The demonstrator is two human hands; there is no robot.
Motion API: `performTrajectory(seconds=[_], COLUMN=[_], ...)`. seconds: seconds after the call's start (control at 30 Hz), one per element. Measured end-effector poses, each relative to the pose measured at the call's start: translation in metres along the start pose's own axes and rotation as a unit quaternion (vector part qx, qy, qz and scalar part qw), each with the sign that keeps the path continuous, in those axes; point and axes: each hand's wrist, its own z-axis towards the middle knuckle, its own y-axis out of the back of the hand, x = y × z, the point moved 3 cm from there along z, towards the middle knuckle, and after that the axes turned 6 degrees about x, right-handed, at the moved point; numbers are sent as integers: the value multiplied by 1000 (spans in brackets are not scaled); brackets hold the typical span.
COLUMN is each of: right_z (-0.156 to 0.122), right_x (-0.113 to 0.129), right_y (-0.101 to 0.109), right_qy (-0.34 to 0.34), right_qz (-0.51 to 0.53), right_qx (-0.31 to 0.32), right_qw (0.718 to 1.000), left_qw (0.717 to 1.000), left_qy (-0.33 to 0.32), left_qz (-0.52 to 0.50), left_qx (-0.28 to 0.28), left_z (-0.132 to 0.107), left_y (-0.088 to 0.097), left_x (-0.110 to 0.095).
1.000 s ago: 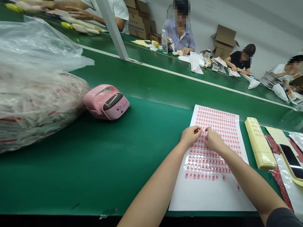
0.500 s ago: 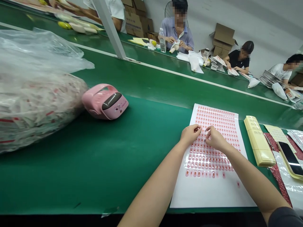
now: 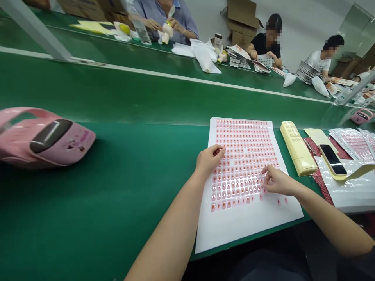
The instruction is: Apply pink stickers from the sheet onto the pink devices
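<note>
- The left hand (image 3: 209,160) is curling narrowly on the white sheet of pink press-on nails (image 3: 234,228), which is lying on the green belt (image 3: 88,203).
- The right hand (image 3: 278,181) is reaching narrowly among the nail rows; whether either hand holds a nail cannot be told.
- A clear plastic sleeve (image 3: 351,142) is holding more pink nail sheets, far right.

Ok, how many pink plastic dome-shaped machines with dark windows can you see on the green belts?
2. One pink plastic machine sits at the left of the near green belt; a second pink plastic machine is far off at the right edge of the view. Others may be out of view.
</note>
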Motion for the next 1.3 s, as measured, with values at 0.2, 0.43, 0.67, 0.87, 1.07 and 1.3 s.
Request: performTrajectory(seconds=[0.2,0.43,0.67,0.87,1.07,1.3], right_z=[-5,4,-2,-3,3,2], right_x=[4,10,13,13,8,8], right_y=[-13,-24,-20,-21,-26,-26], right_qy=[-26,-28,-13,-9,-8,1], right_qz=[31,7,29,45,62,58], right_qx=[11,6,6,10,10,7], right_qw=[999,1000,999,999,998,998], left_qw=[1000,1000,1000,1000,1000,1000], left_qy=[5,4,2,6,6,4], left_qz=[-3,-2,-4,-2,-2,-2], left_qx=[-2,-3,-2,-7,-7,-6], left_z=[-2,0,-1,0,0,-1], left_y=[2,2,2,1,1,1], left_x=[-2,-2,-3,-2,-1,-2])
